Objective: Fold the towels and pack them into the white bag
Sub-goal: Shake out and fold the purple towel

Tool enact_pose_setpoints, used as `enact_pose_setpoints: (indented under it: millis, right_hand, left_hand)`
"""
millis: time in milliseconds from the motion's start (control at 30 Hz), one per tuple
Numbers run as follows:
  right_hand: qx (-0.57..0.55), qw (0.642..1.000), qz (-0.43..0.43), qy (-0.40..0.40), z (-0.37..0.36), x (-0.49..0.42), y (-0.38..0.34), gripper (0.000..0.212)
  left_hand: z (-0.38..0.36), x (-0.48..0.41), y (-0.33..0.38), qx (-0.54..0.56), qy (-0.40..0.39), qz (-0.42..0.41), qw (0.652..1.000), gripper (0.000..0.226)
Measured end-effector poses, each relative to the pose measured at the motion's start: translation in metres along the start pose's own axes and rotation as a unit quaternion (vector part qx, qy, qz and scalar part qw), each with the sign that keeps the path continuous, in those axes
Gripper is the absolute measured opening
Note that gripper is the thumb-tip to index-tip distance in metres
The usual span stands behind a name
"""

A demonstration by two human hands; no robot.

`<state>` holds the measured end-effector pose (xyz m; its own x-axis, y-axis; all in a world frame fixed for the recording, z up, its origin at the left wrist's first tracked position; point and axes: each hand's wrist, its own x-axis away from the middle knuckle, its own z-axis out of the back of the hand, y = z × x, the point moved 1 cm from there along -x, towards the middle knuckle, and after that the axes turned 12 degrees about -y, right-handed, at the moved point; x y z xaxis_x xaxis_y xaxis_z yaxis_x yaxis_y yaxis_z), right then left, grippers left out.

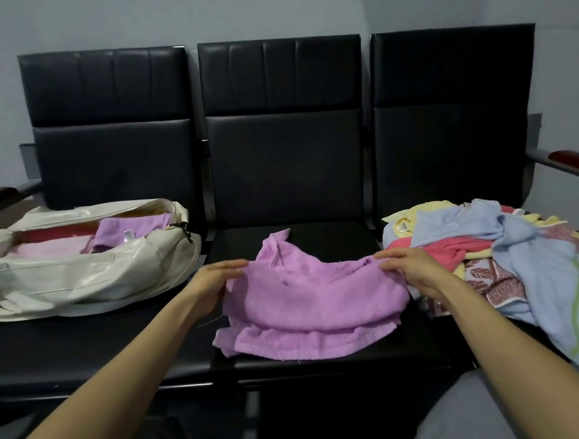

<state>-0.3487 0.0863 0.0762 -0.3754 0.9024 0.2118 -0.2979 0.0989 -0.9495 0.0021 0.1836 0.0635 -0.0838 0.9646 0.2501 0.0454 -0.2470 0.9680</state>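
**Status: Packing Partly Complete, One Towel in Folding**

The white bag point(80, 282) lies open on the left seat of the bench point(286, 144). It already holds a lilac towel point(127, 227) and a pink towel point(50, 248); a red layer shows behind them. Packing has therefore begun.

The purple towel point(314, 296) lies on the middle seat point(333, 235), doubled over, with its lower hem showing beneath the upper layer. The left hand point(217, 281) pinches the towel's upper left edge. The right hand point(409, 269) pinches the upper right edge. The edge between the two hands sags, and one corner stands up crumpled near the centre. The fold appears incomplete.

A pile of unfolded towels point(488, 246) covers the right seat, touching the right hand's side of the work area. It includes blue, yellow, coral and patterned pieces. Most of the task remains.

Obstructions: the pile spills over the seat's front edge and crowds the purple towel's right side. The path to the bag is short and unobstructed.
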Motion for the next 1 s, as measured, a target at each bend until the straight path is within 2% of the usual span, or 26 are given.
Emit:
enact_pose_setpoints:
  millis: [133,267,400,533,600,667,733,800,867,933,1000]
  right_hand:
    - [0.003,0.998,0.063,-0.004,0.007,0.012,-0.052,0.045]
    - [0.142,0.983,0.118,-0.006,0.026,0.025,-0.114,0.056]
    - [0.289,0.937,0.185,0.065,0.041,0.047,-0.174,0.04]
    - [0.303,0.921,0.214,0.114,0.041,0.073,-0.22,0.017]
    - [0.249,0.938,0.215,0.112,0.038,0.08,-0.233,0.013]
    - [0.122,0.966,0.205,0.104,0.035,0.082,-0.24,0.013]
    - [-0.021,0.98,0.177,0.09,0.033,0.083,-0.243,0.015]
    - [-0.168,0.972,0.155,0.053,0.033,0.084,-0.242,0.019]
    - [-0.268,0.951,0.153,0.011,0.035,0.083,-0.239,0.024]
    - [-0.245,0.956,0.158,-0.008,0.037,0.084,-0.235,0.031]
    - [-0.146,0.974,0.171,0.002,0.037,0.086,-0.233,0.04]
  left_hand:
    - [-0.001,0.016,0.049,0.024,0.022,-0.115,0.993,0.027]
    - [0.008,0.036,0.113,-0.016,0.043,-0.202,0.978,0.046]
    - [0.019,0.064,0.169,-0.098,0.059,-0.262,0.958,0.051]
    - [0.027,0.087,0.211,-0.165,0.104,-0.294,0.935,0.025]
    - [0.027,0.095,0.224,-0.195,0.127,-0.299,0.926,0.017]
    - [0.025,0.1,0.232,-0.201,0.141,-0.301,0.921,0.011]
    - [0.022,0.103,0.238,-0.134,0.131,-0.288,0.939,0.007]
    - [0.021,0.109,0.242,-0.022,0.086,-0.249,0.964,0.007]
    - [0.021,0.113,0.244,0.016,0.046,-0.215,0.975,0.014]
    - [0.021,0.116,0.241,-0.032,0.026,-0.205,0.978,0.029]
    - [0.022,0.118,0.238,-0.118,0.045,-0.222,0.967,0.042]
